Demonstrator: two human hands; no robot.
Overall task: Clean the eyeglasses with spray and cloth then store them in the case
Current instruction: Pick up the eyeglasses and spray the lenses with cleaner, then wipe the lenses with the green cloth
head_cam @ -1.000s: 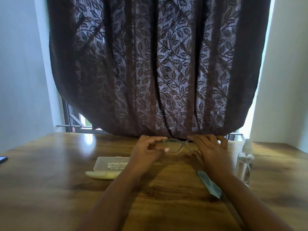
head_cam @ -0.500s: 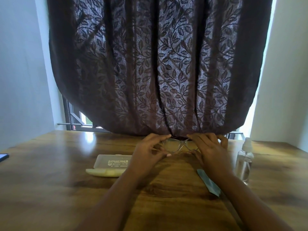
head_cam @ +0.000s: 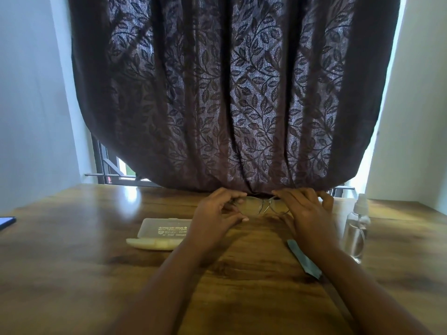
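While both hands grip the eyeglasses [head_cam: 262,206], their temples stay hidden behind curled fingers.
Left hand [head_cam: 216,213] and right hand [head_cam: 306,211] hold as before, slightly farther out, above the tabletop [head_cam: 72,274]; case [head_cam: 162,232] left, cloth [head_cam: 303,259] and spray bottle [head_cam: 356,228] right.

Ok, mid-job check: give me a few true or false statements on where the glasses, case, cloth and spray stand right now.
1. Both hands hold the eyeglasses. True: left hand and right hand grip either end.
2. The spray bottle lies on its side. False: it stands upright, to the right of the right hand.
3. The case lies open on the table. True.
4. The right hand holds the cloth. False: it lies on the table beneath the right forearm.
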